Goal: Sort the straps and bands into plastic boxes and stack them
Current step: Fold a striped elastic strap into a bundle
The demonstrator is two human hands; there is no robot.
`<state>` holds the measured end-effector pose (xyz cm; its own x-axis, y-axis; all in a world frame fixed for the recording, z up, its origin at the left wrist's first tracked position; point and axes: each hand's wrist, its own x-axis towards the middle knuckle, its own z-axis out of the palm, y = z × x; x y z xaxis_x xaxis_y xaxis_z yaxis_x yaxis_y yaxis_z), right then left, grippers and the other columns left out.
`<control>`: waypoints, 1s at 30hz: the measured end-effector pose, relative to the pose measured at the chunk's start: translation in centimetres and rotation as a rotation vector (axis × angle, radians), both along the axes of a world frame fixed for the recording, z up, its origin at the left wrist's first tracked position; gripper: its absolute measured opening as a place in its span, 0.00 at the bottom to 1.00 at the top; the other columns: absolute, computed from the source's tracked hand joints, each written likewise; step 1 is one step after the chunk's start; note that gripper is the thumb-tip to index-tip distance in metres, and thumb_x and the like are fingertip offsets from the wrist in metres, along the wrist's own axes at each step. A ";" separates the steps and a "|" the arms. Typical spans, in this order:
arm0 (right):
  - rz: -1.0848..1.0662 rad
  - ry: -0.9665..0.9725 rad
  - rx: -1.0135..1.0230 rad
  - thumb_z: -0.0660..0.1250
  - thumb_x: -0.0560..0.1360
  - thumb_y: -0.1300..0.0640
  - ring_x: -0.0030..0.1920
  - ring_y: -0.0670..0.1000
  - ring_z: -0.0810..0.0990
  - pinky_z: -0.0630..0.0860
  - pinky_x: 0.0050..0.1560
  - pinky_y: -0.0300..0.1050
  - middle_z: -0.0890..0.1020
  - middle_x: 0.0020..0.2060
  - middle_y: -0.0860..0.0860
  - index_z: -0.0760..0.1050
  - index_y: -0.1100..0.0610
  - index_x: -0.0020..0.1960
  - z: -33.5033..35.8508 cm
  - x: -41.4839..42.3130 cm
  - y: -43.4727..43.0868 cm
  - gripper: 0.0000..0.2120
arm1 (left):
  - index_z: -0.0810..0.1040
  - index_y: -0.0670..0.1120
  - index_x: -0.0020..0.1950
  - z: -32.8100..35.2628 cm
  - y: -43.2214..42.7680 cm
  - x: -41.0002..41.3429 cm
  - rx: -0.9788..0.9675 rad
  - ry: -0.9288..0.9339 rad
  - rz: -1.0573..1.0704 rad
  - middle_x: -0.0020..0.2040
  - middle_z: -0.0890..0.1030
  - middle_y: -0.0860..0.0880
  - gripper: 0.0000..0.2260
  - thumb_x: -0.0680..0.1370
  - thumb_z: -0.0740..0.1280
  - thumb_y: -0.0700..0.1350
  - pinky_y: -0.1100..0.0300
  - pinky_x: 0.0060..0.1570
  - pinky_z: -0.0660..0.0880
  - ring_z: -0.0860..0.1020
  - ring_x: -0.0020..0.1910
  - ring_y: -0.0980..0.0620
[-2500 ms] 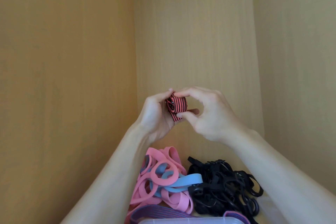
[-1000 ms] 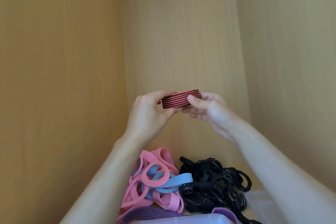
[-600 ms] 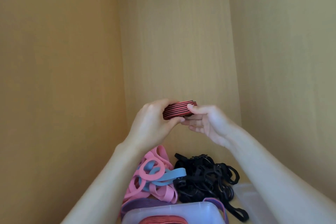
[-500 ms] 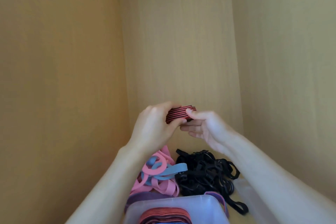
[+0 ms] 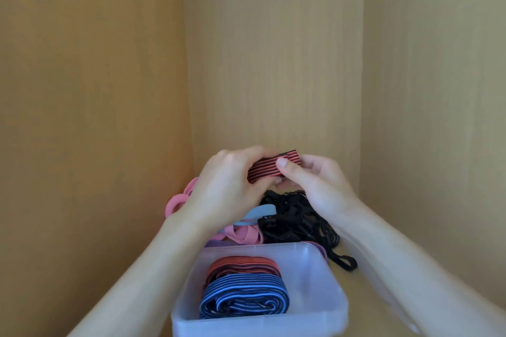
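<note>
Striped strap [image 5: 269, 169] — between curled fingers [image 5: 284, 165]

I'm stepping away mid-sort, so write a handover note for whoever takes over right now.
Hands: left hand and right hand both pinch the folded red-and-black strap, raised above the piles.
The plastic box, nearest, holds a folded red strap and a blue striped strap.
Done: those two boxed.
Left: box the held strap, sort the pink bands and black straps lying behind the box, stack boxes.
</note>
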<state>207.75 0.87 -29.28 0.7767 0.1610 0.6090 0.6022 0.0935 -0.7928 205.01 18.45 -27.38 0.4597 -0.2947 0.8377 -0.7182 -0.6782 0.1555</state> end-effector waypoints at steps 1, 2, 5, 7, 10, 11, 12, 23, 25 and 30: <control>-0.008 -0.021 0.000 0.67 0.80 0.61 0.38 0.46 0.83 0.78 0.42 0.34 0.86 0.39 0.54 0.82 0.67 0.52 0.0 -0.1 0.2 0.09 | 0.84 0.52 0.58 0.0 0.1 -0.1 0.000 -0.017 0.000 0.45 0.86 0.55 0.12 0.75 0.73 0.51 0.50 0.44 0.79 0.84 0.44 0.51; -0.017 -0.041 0.000 0.67 0.80 0.62 0.37 0.45 0.83 0.77 0.42 0.33 0.86 0.38 0.53 0.82 0.66 0.52 -0.1 -0.3 0.2 0.08 | 0.84 0.51 0.57 0.0 0.2 -0.2 0.000 -0.030 0.004 0.44 0.86 0.55 0.11 0.75 0.74 0.49 0.50 0.44 0.79 0.84 0.43 0.51; -0.063 -0.077 -0.013 0.68 0.79 0.62 0.38 0.46 0.84 0.78 0.43 0.36 0.86 0.37 0.52 0.83 0.62 0.50 -0.3 -0.8 0.1 0.06 | 0.83 0.50 0.57 -0.3 0.1 -0.7 0.003 -0.006 0.007 0.44 0.86 0.55 0.11 0.75 0.76 0.45 0.50 0.44 0.79 0.84 0.43 0.52; -0.087 -0.070 -0.054 0.69 0.79 0.62 0.42 0.51 0.84 0.81 0.50 0.44 0.87 0.42 0.57 0.83 0.63 0.52 -0.5 -1.1 -0.1 0.06 | 0.82 0.48 0.57 -0.3 -0.1 -1.0 0.013 0.087 -0.016 0.45 0.86 0.55 0.13 0.74 0.77 0.45 0.50 0.47 0.79 0.84 0.45 0.53; -0.070 -0.091 -0.152 0.69 0.78 0.64 0.45 0.52 0.84 0.80 0.53 0.46 0.87 0.46 0.60 0.82 0.65 0.52 -0.7 -1.5 -0.7 0.05 | 0.82 0.48 0.60 -0.4 0.4 -1.8 -0.041 0.270 -0.119 0.52 0.86 0.55 0.17 0.73 0.79 0.45 0.56 0.58 0.78 0.83 0.52 0.59; -0.054 -0.103 -0.189 0.69 0.78 0.64 0.45 0.51 0.84 0.81 0.54 0.46 0.87 0.46 0.59 0.82 0.64 0.52 -0.7 -1.5 -1.0 0.05 | 0.82 0.48 0.60 -0.7 0.7 -2.1 -0.067 0.301 -0.154 0.53 0.86 0.56 0.16 0.74 0.78 0.45 0.61 0.59 0.77 0.83 0.54 0.61; -0.029 -0.115 -0.224 0.70 0.77 0.64 0.46 0.51 0.85 0.81 0.55 0.46 0.87 0.47 0.58 0.82 0.63 0.52 -0.6 -1.6 -1.2 0.05 | 0.82 0.48 0.60 -1.0 1.1 -2.4 -0.087 0.318 -0.173 0.53 0.86 0.56 0.14 0.75 0.77 0.44 0.63 0.59 0.76 0.82 0.55 0.62; 0.292 -0.140 -0.163 0.71 0.69 0.61 0.51 0.50 0.82 0.78 0.51 0.38 0.84 0.52 0.60 0.80 0.60 0.58 -0.5 -2.8 -0.3 0.17 | 0.79 0.51 0.63 -3.5 4.6 -6.0 -0.320 0.371 -0.208 0.56 0.85 0.53 0.23 0.69 0.78 0.43 0.52 0.54 0.81 0.84 0.54 0.51; 0.277 -0.170 -0.186 0.73 0.69 0.61 0.53 0.53 0.81 0.78 0.53 0.40 0.83 0.56 0.63 0.79 0.59 0.60 -0.3 -3.2 -0.2 0.20 | 0.80 0.51 0.61 -3.3 4.9 -6.7 -0.331 0.364 -0.170 0.54 0.86 0.54 0.23 0.68 0.80 0.42 0.59 0.51 0.80 0.84 0.51 0.53; 0.249 -0.202 -0.294 0.73 0.71 0.58 0.57 0.62 0.81 0.75 0.63 0.56 0.84 0.56 0.59 0.78 0.61 0.62 -0.2 -3.9 -0.1 0.20 | 0.82 0.45 0.61 -2.7 5.0 -8.4 -0.329 0.443 -0.117 0.53 0.87 0.50 0.19 0.71 0.76 0.44 0.51 0.53 0.81 0.85 0.52 0.47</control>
